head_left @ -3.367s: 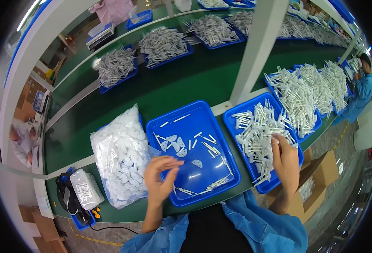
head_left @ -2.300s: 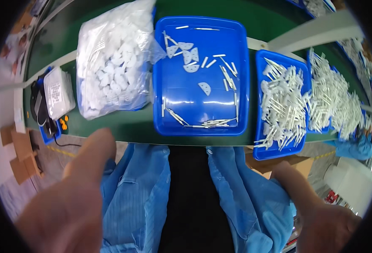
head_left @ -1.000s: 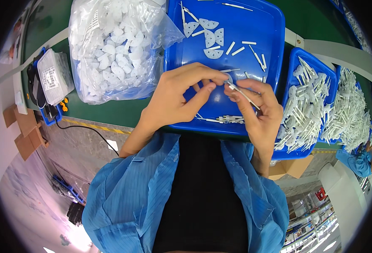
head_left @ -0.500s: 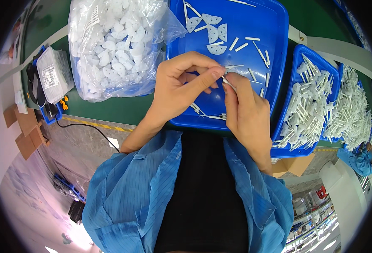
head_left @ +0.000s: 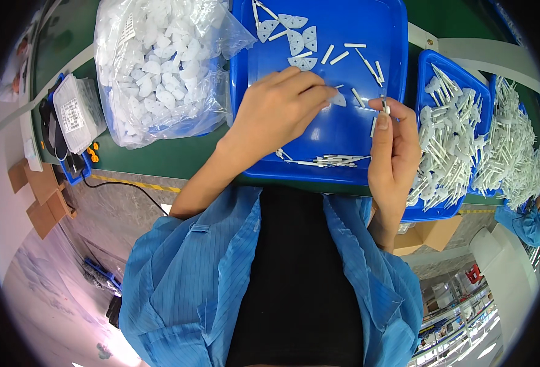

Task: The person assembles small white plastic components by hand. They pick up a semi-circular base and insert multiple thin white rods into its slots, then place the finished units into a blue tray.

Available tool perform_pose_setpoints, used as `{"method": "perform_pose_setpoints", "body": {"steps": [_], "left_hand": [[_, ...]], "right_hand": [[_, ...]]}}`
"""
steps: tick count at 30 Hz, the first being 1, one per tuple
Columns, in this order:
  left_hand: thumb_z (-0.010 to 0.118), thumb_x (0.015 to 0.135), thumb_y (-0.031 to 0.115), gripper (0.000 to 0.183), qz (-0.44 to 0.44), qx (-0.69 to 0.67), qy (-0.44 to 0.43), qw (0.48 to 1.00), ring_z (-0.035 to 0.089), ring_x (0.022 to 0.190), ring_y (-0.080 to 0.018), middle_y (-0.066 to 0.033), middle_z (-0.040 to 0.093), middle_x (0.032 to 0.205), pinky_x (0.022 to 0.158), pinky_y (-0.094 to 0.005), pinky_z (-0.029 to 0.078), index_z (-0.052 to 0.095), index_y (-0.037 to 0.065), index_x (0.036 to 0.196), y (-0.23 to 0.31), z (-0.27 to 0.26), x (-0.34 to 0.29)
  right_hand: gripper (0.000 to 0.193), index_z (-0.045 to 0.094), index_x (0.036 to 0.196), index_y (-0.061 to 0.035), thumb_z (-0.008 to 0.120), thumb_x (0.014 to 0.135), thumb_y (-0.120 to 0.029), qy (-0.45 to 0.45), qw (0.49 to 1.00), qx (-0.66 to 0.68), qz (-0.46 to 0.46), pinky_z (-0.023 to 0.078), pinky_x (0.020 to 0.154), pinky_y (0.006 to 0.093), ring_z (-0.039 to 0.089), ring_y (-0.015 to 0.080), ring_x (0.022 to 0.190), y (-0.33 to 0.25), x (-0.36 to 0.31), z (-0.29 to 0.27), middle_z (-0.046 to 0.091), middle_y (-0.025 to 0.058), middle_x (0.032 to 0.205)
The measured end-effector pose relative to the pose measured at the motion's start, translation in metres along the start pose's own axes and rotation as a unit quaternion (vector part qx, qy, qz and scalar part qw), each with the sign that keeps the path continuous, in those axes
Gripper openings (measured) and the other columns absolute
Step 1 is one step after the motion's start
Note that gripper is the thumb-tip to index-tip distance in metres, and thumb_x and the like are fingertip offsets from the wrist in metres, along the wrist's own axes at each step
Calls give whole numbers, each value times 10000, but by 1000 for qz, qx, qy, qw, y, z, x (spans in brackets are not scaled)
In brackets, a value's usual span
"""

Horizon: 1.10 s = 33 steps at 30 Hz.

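Observation:
Over the blue tray, my left hand has its fingertips closed at the edge of a translucent white half-round plate. Part of that plate is hidden behind the fingers. Further right, my right hand pinches a short white rod with a dark metallic end between thumb and forefinger, above the tray's right side. Several half-round plates with small holes lie at the tray's far left. Loose white rods are scattered beyond my hands, and a row of thin rods lies along the near edge.
A clear plastic bag full of white half-round plates stands left of the tray. On the right are blue trays heaped with white plate-and-rod pieces. A lidded plastic box sits at the far left. A cardboard box is below the table edge.
My hands were together over the tray and have moved apart. The right hand went right with a white rod; the left stays near the middle, now by a half-round plate. The view shifted slightly.

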<state>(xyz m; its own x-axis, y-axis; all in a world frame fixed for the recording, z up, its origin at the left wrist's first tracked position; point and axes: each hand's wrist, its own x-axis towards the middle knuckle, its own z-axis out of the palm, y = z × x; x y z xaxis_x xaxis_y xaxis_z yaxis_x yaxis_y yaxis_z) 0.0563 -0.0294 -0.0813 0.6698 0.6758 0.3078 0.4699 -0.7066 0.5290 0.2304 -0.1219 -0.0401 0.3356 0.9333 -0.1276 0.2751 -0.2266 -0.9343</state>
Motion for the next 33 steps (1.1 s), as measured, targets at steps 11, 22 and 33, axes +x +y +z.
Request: {"method": "perform_pose_setpoints", "body": {"steps": [11,22,33], "left_hand": [[652,854,-72,339,-161,-385,100,903,656,963,-199,-175,612,1189,689,-245,571,623,-19,1187,21,-28,-17],[690,837,-97,244,-187,-495,208,823,698,960,-178,-148,685,1081,802,-221,572,701,-47,1076,7,-40,-28],[697,817,-127,282,-144,-603,243,746,700,983,-220,-177,670,1082,830,-288,594,640,-85,1089,-6,-27,-41]], "right_hand": [[261,533,1169,-28,645,936,-60,-49,994,47,-91,555,624,266,727,154,773,-14,7,40,704,114,911],[271,504,1176,-2,618,932,-28,-92,985,3,-148,524,556,318,678,231,617,-43,-2,52,666,104,834],[73,551,948,-27,619,921,-27,-79,971,-130,-183,454,462,323,625,209,509,-42,-8,65,601,78,635]]}}
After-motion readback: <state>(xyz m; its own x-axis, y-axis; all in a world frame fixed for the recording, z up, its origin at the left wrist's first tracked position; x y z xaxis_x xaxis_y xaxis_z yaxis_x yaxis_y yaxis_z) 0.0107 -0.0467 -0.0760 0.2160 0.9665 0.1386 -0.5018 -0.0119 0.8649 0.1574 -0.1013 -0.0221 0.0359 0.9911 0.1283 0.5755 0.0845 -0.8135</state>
